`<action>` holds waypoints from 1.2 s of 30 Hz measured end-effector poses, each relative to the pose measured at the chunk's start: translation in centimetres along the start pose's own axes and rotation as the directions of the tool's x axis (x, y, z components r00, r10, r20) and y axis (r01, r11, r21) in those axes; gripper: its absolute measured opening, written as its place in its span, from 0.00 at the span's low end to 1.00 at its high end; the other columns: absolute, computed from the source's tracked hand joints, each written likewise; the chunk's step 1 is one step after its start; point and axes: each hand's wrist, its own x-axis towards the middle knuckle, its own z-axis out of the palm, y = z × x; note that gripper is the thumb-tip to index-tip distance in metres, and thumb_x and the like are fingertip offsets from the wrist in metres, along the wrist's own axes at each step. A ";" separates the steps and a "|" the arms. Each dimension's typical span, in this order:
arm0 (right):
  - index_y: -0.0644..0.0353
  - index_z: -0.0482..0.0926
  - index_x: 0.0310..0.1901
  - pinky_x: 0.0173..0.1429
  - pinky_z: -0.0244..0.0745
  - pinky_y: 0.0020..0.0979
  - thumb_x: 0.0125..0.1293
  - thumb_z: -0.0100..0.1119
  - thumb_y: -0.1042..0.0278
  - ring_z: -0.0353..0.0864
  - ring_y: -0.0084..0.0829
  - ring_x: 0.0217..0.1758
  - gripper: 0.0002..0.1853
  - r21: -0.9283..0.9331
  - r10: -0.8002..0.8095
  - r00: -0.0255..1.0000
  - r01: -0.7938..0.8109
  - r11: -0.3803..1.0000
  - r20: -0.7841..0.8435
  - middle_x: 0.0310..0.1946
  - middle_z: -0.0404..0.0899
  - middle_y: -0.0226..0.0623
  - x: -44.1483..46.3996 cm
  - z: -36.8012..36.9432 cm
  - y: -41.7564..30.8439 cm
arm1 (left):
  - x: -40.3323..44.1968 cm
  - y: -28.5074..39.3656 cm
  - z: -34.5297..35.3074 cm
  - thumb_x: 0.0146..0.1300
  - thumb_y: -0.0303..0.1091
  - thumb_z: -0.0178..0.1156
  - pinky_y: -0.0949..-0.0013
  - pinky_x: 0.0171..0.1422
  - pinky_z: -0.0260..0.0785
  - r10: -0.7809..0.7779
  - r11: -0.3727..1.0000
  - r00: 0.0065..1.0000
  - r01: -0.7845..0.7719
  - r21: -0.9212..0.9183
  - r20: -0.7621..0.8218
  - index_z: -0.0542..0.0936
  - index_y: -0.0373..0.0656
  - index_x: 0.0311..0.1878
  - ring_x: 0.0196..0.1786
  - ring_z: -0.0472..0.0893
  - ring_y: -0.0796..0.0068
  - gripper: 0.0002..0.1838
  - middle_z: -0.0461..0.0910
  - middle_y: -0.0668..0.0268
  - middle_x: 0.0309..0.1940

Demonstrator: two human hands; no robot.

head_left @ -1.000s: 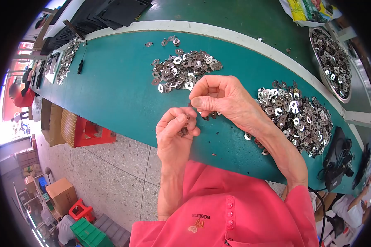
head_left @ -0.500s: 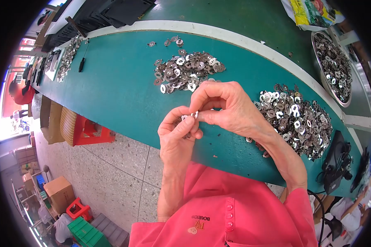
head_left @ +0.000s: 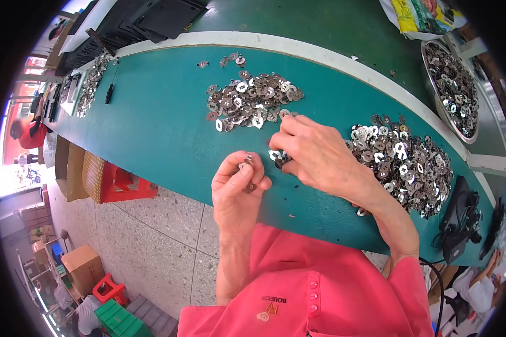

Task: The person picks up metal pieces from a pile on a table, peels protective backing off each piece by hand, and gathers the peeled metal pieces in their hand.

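Observation:
My left hand (head_left: pixel 236 188) is closed around small stamped metal discs (head_left: pixel 249 188), with one bit of metal (head_left: pixel 247 162) showing at the thumb and index tips. To its right, my right hand (head_left: pixel 320 154) is low over the green table, fingers curled toward the thumb. A few ring-like metal pieces (head_left: pixel 276 157) show between those fingertips; whether they also rest on the table is hard to see. Beyond the hands lies a loose pile of the same discs (head_left: pixel 250 98). Another, larger pile (head_left: pixel 407 163) spreads beside my right forearm.
A metal bowl (head_left: pixel 447 90) full of discs stands at the far right. Black devices with cables (head_left: pixel 458 224) lie at the table's right end. A screwdriver (head_left: pixel 109 92) and more metal parts (head_left: pixel 93 84) lie left. A red stool (head_left: pixel 123 180) stands beside the table.
My right hand has moved away from my left fingertips, down and to the right, to metal pieces near the table. My left hand has stayed nearly in place, still holding its discs.

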 end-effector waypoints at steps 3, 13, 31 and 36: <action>0.65 0.77 0.28 0.40 0.74 0.38 0.43 0.64 0.78 0.76 0.40 0.40 0.08 0.017 -0.004 0.999 0.003 1.000 0.036 0.32 0.74 0.42 0.0 0.1 0.3 | -0.1 0.3 0.1 0.61 0.22 0.55 0.75 0.35 0.65 -0.005 1.000 1.000 0.005 0.014 -0.012 0.74 0.37 0.42 0.33 0.65 0.78 0.07 0.72 0.60 0.39; 0.63 0.78 0.27 0.41 0.74 0.39 0.45 0.63 0.77 0.75 0.40 0.40 0.06 0.091 -0.015 0.997 0.008 0.996 0.078 0.31 0.74 0.40 0.2 -0.5 0.3 | -0.5 0.0 0.8 0.61 0.23 0.56 0.77 0.30 0.60 0.100 0.981 0.988 -0.079 0.176 -0.116 0.75 0.38 0.41 0.29 0.65 0.81 0.06 0.74 0.62 0.32; 0.64 0.78 0.31 0.34 0.68 0.20 0.56 0.64 0.75 0.74 0.15 0.28 0.04 0.783 0.200 0.925 -0.379 0.492 0.322 0.24 0.78 0.28 1.0 -1.6 0.4 | -0.1 -0.2 1.1 0.61 0.23 0.58 0.75 0.31 0.67 0.094 0.962 0.988 -0.059 0.266 -0.122 0.75 0.35 0.45 0.28 0.70 0.81 0.09 0.76 0.65 0.29; 0.64 0.78 0.32 0.36 0.69 0.20 0.57 0.63 0.75 0.75 0.15 0.29 0.04 0.813 0.195 0.919 -0.395 0.428 0.344 0.25 0.79 0.28 1.1 -1.5 0.4 | -0.2 -0.4 1.0 0.60 0.23 0.61 0.74 0.30 0.69 0.099 0.947 0.990 -0.062 0.314 -0.100 0.75 0.34 0.44 0.27 0.72 0.80 0.10 0.77 0.65 0.29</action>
